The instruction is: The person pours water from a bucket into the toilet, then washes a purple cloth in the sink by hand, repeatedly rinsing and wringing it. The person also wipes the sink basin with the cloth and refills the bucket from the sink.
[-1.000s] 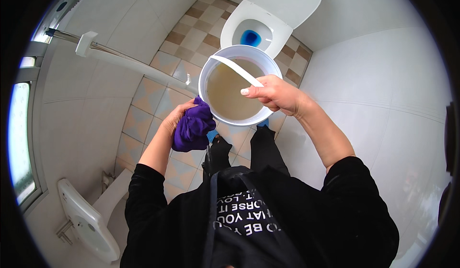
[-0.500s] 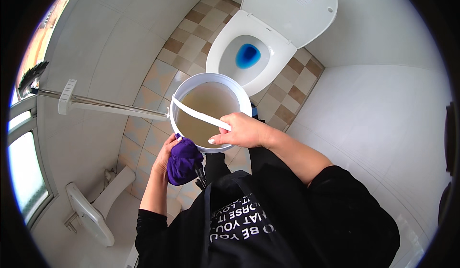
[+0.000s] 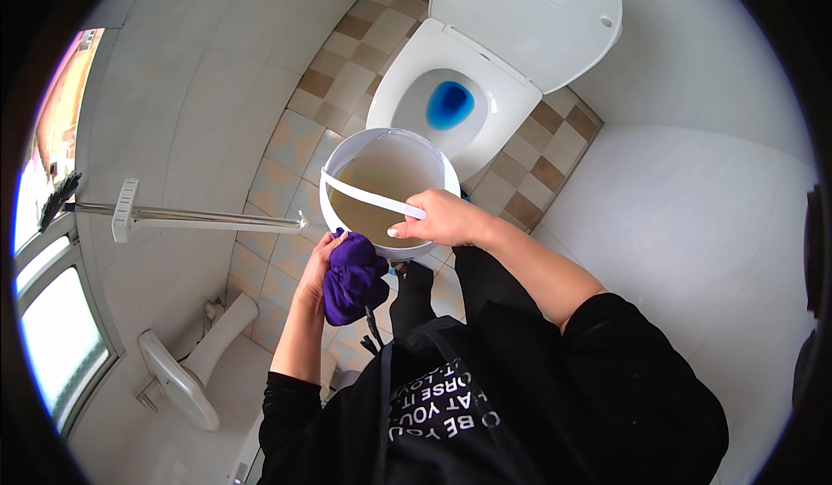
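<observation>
A white bucket point(image 3: 403, 149) of murky brownish water point(image 3: 368, 218) hangs in front of the toilet, its far rim overlapping the near part of the bowl from this view. My right hand point(image 3: 444, 218) is closed around the bucket's white handle point(image 3: 364, 193). At the bucket's near left side, my left hand point(image 3: 322, 265) grips a bunched purple cloth point(image 3: 355, 282). Whether that hand or the cloth also touches the bucket, I cannot tell. The white toilet point(image 3: 513, 114) has its lid raised, and bright blue liquid point(image 3: 451, 105) lies in its bowl.
To the left, a metal pole with white fittings point(image 3: 204, 217) reaches toward the bucket. A white washbasin point(image 3: 178, 383) stands lower left, below a window point(image 3: 62, 333). Checkered tiles point(image 3: 342, 73) cover the floor, and white walls close in on both sides.
The bucket has shifted slightly right in the picture, with my right hand still on its handle. My left hand and the purple cloth have moved a little right and up along its side.
</observation>
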A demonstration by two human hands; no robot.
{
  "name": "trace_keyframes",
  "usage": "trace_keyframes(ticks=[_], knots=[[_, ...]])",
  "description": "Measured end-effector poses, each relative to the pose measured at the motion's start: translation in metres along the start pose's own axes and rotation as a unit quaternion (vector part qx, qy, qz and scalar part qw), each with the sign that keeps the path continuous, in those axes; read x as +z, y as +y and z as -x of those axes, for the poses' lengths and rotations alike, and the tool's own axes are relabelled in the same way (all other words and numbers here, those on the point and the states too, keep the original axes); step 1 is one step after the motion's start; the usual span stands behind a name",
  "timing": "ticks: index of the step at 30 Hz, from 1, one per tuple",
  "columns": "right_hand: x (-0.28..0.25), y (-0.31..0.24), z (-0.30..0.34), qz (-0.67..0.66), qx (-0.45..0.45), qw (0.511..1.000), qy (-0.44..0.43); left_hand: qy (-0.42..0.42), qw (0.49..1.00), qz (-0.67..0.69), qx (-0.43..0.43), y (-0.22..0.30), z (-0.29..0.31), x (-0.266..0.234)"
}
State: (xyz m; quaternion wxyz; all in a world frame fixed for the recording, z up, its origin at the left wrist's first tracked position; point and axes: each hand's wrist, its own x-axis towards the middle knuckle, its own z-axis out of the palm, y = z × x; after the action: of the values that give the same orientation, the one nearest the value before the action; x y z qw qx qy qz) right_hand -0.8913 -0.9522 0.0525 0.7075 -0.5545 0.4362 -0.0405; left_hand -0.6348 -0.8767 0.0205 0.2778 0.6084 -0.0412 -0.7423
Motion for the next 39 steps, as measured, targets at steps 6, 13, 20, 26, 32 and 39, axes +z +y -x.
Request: trace_keyframes(ticks=[6, 13, 20, 26, 32, 39], knots=[[-0.017, 0.01, -0.004, -0.026, -0.023, 0.999, 0.019, 0.021, 1.0, 0.006, -0.019, 0.012, -0.013, 0.025], [-0.031, 0.02, -0.012, -0.044, -0.007, 0.999, 0.009, 0.016, 0.999, -0.039, -0.017, 0.027, -0.021, 0.042], [-0.036, 0.021, -0.014, -0.045, -0.007, 0.999, 0.014, 0.009, 0.999, -0.039, -0.011, 0.035, -0.025, 0.05], [-0.034, 0.034, -0.026, -0.037, -0.04, 0.998, 0.04, 0.019, 0.999, -0.025, -0.027, 0.044, -0.034, 0.058], [-0.038, 0.027, -0.027, -0.002, -0.013, 0.999, 0.043, -0.006, 0.998, 0.009, -0.056, 0.05, -0.043, 0.063], [-0.041, 0.029, -0.026, -0.018, -0.033, 0.997, 0.066, -0.013, 0.998, -0.026, -0.048, 0.058, -0.045, 0.078]])
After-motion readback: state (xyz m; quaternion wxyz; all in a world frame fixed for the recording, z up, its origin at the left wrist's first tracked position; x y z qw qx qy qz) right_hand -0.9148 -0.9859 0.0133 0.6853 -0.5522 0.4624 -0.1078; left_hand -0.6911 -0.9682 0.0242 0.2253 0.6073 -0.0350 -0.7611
